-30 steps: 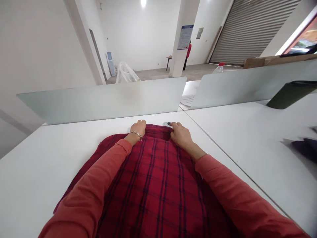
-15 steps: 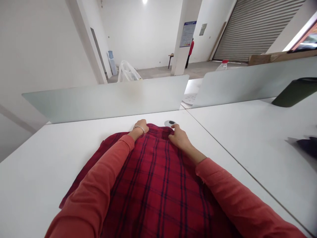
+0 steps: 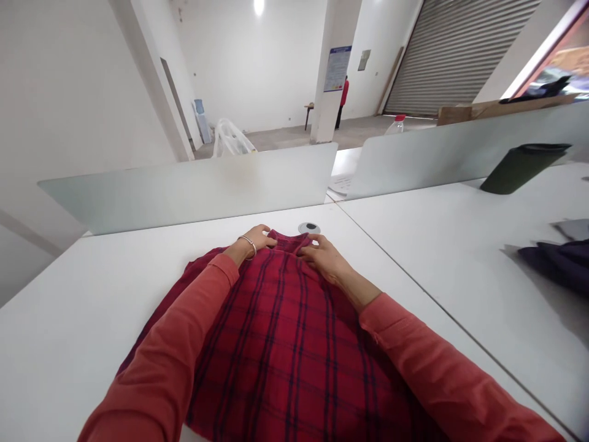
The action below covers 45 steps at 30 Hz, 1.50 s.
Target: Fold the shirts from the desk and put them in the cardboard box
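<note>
1. Plaid shirt (image 3: 276,331), red w/ dark lines, lies on the white tabletop (image 3: 59,319), both hands at its collar (image 3: 288,244).
2. L hand (image 3: 255,238): fingers nearly closed, collar's L end btwn thumb & forefinger.
3. R hand (image 3: 327,258): fingers bent & nearly closed on collar's R end; lower fingertips on the cloth just below.
4. Bracelet (image 3: 249,245), silver-colored, on L wrist. Sleeves (image 3: 179,337) red, cuffs short of both wrists; forearms reach over the shirt, 1 per side.
5. Shirt body spreads toward the wearer, partly under the forearms; lower R part dark, hard to read.
6. Round cable cover (image 3: 310,228), gray w/ dark center, is just beyond the collar, near R hand.
7. Tabletop seam (image 3: 407,273) runs diag. to R of the shirt. Past it: dark purple cloth (image 3: 559,264) at far R; dk green container (image 3: 519,170), tilted, farther back.
8. Frosted panels, L panel (image 3: 207,193) & R panel (image 3: 418,161), stand along the back edge; papers (image 3: 341,184) seen thru the gap btwn them.
9. Behind panels: white plastic bag (image 3: 231,140), bottle (image 3: 396,126) w/ red cap, cardboard (image 3: 497,110).
10. Bkgd: water dispenser (image 3: 202,123) L; person (image 3: 343,98) in red top, partly behind pillar (image 3: 334,73); roller shutter (image 3: 455,55) R.
</note>
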Each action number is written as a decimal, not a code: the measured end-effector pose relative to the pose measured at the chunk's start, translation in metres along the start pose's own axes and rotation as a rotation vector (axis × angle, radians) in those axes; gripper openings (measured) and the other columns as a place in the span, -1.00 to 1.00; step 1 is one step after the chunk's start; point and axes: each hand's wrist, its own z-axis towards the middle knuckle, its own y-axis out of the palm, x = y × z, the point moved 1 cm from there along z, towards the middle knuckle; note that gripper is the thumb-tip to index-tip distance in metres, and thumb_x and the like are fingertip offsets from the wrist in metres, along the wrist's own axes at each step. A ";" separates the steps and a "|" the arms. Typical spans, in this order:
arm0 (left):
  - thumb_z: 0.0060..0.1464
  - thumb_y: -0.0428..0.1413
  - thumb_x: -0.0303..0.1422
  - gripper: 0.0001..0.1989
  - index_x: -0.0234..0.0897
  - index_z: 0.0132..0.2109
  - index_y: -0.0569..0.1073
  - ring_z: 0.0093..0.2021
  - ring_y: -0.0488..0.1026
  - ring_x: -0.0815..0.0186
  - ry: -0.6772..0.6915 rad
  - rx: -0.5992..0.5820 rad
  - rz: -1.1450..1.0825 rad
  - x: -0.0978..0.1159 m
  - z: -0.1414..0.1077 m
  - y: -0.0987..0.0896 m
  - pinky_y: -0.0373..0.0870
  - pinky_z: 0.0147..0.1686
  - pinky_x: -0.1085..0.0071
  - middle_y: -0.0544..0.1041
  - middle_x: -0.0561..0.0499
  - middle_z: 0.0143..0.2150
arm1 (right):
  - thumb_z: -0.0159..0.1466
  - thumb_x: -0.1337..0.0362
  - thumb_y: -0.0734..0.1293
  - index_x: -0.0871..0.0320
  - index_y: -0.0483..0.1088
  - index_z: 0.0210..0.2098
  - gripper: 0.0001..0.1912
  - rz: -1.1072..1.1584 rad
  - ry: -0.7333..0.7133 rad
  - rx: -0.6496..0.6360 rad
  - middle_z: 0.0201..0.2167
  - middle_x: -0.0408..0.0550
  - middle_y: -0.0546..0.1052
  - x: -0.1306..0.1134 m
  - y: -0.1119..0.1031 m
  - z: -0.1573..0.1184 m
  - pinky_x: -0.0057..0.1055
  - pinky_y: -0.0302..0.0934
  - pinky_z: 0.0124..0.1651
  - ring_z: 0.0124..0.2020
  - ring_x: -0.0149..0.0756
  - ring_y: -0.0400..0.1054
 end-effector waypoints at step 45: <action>-0.03 -0.03 -0.48 -0.66 -0.34 -0.05 0.34 0.04 0.25 0.31 0.563 -0.083 0.499 -0.026 -0.040 0.027 0.15 0.06 0.43 0.33 -0.07 0.03 | 0.16 0.38 0.10 0.16 0.34 -0.18 -0.71 -1.024 -0.560 -0.021 -0.10 -0.04 0.39 -0.025 -0.055 -0.052 -0.38 0.21 -0.09 -0.14 -0.33 0.29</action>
